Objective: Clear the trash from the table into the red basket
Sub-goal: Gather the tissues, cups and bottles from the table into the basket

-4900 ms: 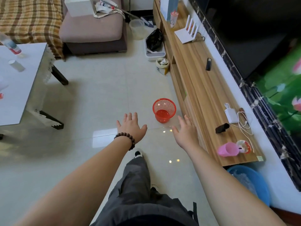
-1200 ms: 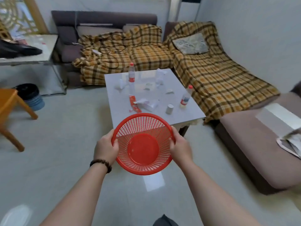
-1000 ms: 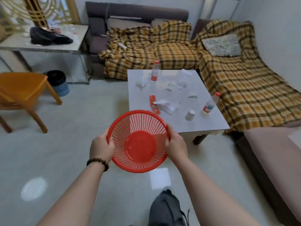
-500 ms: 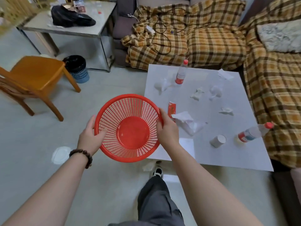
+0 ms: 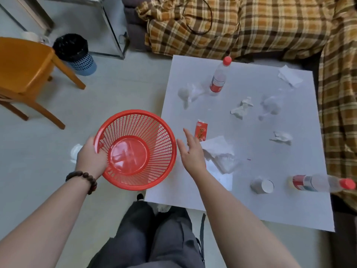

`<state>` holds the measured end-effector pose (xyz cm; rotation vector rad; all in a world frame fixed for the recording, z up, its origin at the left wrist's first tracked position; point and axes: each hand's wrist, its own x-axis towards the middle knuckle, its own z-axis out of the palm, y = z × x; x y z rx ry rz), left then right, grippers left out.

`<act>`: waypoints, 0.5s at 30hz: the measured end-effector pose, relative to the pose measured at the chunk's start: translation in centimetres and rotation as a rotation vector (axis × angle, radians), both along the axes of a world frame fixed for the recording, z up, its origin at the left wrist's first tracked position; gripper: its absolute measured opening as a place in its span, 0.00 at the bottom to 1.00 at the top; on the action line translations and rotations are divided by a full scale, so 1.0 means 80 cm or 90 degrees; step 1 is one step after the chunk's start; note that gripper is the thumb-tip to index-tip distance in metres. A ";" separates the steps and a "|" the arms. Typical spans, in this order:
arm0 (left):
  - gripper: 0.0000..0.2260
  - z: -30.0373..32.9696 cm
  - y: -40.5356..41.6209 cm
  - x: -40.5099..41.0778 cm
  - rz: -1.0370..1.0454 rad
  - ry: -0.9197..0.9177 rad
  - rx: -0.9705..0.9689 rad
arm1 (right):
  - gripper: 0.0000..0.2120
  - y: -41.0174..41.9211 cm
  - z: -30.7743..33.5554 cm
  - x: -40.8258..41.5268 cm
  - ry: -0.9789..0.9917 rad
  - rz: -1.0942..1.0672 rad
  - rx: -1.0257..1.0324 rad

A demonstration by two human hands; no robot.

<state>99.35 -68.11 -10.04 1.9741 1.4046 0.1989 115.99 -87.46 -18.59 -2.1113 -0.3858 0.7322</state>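
My left hand [image 5: 90, 157] grips the rim of the empty red basket [image 5: 154, 136], held just off the left edge of the white table [image 5: 260, 206]. My right hand [image 5: 190, 151] is off the basket, fingers spread, over the table edge beside a red packet [image 5: 201, 130] and a crumpled white wrapper [image 5: 222, 155]. On the table lie crumpled tissues [image 5: 241, 108], [image 5: 281, 138], a paper cup [image 5: 261, 185] on its side, a lying bottle [image 5: 320, 183], an upright bottle [image 5: 219, 78] and clear plastic bits [image 5: 190, 92].
A plaid-covered sofa [image 5: 251, 26] wraps the table's far and right sides. An orange wooden chair [image 5: 25, 68] and a black bin [image 5: 74, 52] stand to the left on the tiled floor. My legs [image 5: 154, 238] are below the table's near edge.
I walked up to the table carrying the basket in both hands. My right hand has let go of the rim and opened toward the trash; the left still holds the basket.
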 end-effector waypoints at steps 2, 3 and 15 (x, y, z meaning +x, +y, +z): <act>0.16 -0.007 0.007 0.011 -0.003 0.024 0.014 | 0.31 -0.019 -0.031 0.026 -0.093 -0.009 -0.125; 0.16 -0.011 0.012 0.016 -0.013 0.036 0.021 | 0.33 -0.029 -0.047 0.040 -0.126 -0.012 -0.184; 0.16 -0.060 0.051 0.041 -0.123 0.100 0.007 | 0.09 -0.058 -0.183 0.113 -0.219 0.108 -0.509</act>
